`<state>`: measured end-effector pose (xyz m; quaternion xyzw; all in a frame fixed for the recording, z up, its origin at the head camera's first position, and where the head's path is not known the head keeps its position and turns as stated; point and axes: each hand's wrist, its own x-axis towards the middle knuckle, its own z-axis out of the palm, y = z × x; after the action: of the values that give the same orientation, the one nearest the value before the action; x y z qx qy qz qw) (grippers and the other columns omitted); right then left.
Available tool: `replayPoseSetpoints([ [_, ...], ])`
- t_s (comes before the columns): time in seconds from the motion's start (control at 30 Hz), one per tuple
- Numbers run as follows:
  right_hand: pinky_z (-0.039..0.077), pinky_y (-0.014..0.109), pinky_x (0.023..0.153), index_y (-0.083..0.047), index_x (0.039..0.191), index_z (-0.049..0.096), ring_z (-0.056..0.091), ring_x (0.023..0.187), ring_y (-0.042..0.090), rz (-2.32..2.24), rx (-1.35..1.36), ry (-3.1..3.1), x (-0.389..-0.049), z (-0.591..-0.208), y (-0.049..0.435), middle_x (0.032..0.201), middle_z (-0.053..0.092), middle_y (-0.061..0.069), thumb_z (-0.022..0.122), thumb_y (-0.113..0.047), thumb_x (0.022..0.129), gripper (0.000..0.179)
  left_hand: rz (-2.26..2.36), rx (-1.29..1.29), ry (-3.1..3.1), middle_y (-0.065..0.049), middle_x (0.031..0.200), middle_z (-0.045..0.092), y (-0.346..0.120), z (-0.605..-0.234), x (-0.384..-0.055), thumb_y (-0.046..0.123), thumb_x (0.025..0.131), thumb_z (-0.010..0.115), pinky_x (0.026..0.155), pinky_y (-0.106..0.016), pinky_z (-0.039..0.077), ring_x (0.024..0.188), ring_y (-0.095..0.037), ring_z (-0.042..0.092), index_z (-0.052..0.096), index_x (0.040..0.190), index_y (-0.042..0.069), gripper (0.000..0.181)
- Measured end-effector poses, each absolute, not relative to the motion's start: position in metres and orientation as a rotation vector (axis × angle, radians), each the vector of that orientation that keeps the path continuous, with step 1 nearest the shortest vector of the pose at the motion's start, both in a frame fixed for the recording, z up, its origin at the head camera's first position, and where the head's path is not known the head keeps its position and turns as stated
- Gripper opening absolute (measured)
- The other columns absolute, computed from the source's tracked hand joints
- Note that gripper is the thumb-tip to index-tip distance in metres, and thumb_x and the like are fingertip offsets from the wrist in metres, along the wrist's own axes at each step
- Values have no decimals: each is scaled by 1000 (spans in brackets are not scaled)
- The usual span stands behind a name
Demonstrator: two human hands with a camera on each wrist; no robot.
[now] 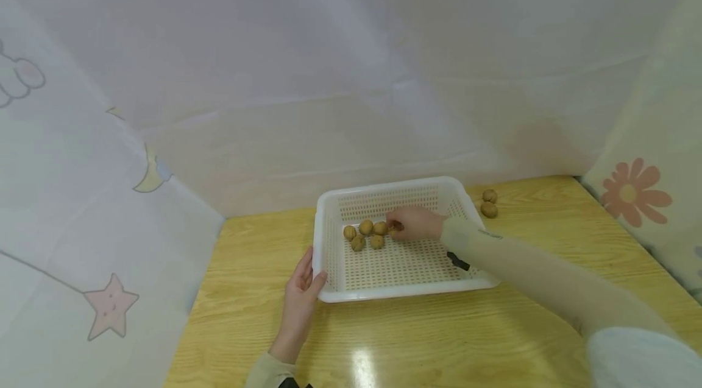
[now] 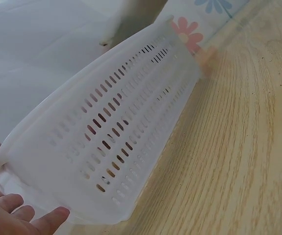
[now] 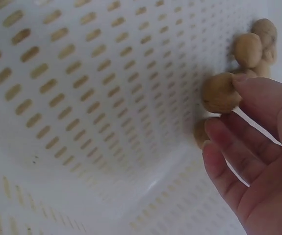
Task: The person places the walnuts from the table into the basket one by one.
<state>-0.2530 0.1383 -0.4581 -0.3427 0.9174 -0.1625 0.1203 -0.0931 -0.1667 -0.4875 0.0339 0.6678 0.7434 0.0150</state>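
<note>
A white perforated plastic basket sits on the wooden table, with several walnuts grouped at its left inside. At the basket's left end, my left hand holds the rim. Its thumb lies over the edge and its fingers rest against the outer wall. Inside the basket is my right hand, pinching a walnut between thumb and fingers. More walnuts lie just beyond that hand in the right wrist view, some partly hidden behind the held one.
Two walnuts lie on the table to the right of the basket, near the back. A pale fabric backdrop rises behind the table and along both sides. The right forearm crosses over the basket's right wall.
</note>
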Motion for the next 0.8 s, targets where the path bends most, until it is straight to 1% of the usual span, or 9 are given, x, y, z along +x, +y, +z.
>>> replayPoseSetpoints([
  [0.13,55,35,78,-7,110,72,60,87,15,-561,-998,2702,-255,-445,146,97,69,2,74,-13,97,15,2325,102,2066,-19,169,26,-166,-488,-93,2,106,55,113,-29,44,152,-38,33,22,164,0,67],
  [0.2,57,39,82,-5,113,72,63,92,18,-601,-989,2707,-254,-435,150,104,71,5,71,-12,98,16,2331,98,2060,-18,169,26,-166,-488,-93,2,106,55,113,-29,44,152,-37,33,22,164,0,67],
  [0.3,58,42,86,-5,118,71,66,97,21,-652,-944,2703,-251,-418,157,112,72,10,69,-13,101,19,2336,92,2052,-18,169,26,-166,-488,-92,2,106,55,113,-28,44,152,-37,33,22,164,1,67],
  [0.37,59,43,87,-5,119,71,66,99,22,-691,-923,2702,-249,-409,162,115,72,11,69,-13,100,20,2341,96,2047,-18,169,26,-166,-489,-92,3,106,56,113,-27,44,152,-37,33,22,164,1,67],
  [0.5,59,44,88,-7,118,71,68,98,23,-720,-930,2741,-248,-401,177,116,72,12,72,-12,98,20,2353,108,2039,-17,169,26,-166,-490,-92,4,106,57,111,-25,46,152,-37,33,23,164,1,68],
  [0.6,59,45,89,-6,119,71,69,98,23,-730,-925,2786,-248,-399,192,117,72,13,73,-14,98,23,2355,114,2038,-17,169,26,-167,-490,-93,4,106,56,111,-24,46,153,-36,33,22,164,1,68],
  [0.7,59,49,91,-5,121,71,69,99,25,-765,-887,2812,-245,-398,208,117,72,14,74,-13,97,26,2353,115,2042,-16,169,27,-167,-491,-93,4,106,56,110,-23,46,153,-35,33,22,164,1,68],
  [0.8,59,51,89,-4,121,70,68,99,26,-812,-842,2823,-239,-394,226,116,72,14,74,-12,96,26,2348,117,2047,-16,169,27,-167,-491,-94,5,106,57,110,-23,46,153,-36,33,22,164,1,68],
])
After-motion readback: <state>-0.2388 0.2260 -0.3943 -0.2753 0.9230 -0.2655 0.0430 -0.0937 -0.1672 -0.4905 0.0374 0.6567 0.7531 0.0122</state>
